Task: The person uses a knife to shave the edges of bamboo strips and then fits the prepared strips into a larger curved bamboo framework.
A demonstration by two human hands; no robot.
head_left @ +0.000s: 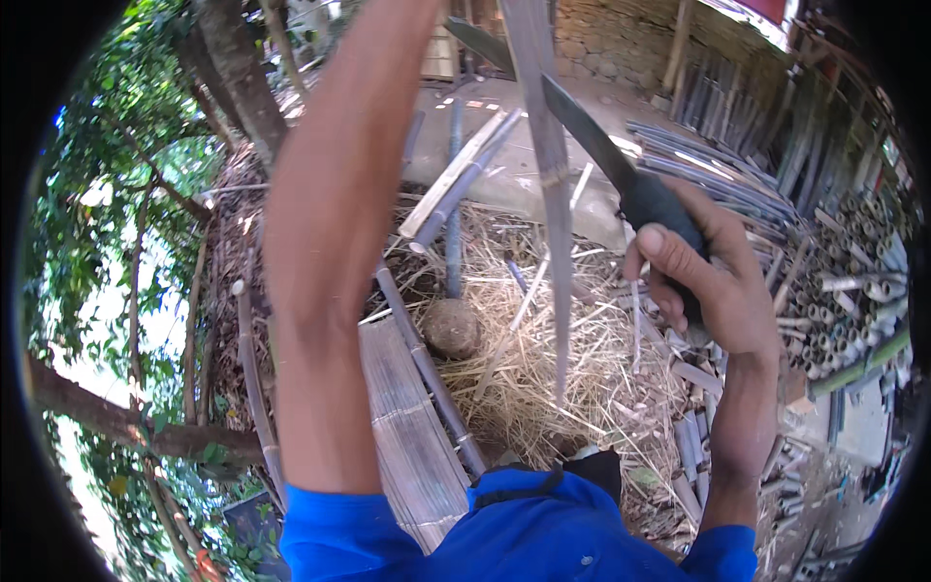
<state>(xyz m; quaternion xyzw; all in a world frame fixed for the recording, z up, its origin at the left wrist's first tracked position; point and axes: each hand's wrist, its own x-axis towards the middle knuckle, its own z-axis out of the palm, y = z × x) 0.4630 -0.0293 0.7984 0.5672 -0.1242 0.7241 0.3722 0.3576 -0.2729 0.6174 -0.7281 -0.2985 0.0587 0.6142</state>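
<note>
Left forearm (339, 194), hand cropped out, grip untellable, right hand (716, 281) curled round knife (598, 145), bamboo strip (555, 213) partly hiding it

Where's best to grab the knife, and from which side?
Likely by the knife's dark handle, coming from the person's right, where the right hand wraps it. The handle is thicker than the blade and angles down toward that side. The long blade runs up and left, crossing the bamboo strip, so that end looks a poor hold.
</note>
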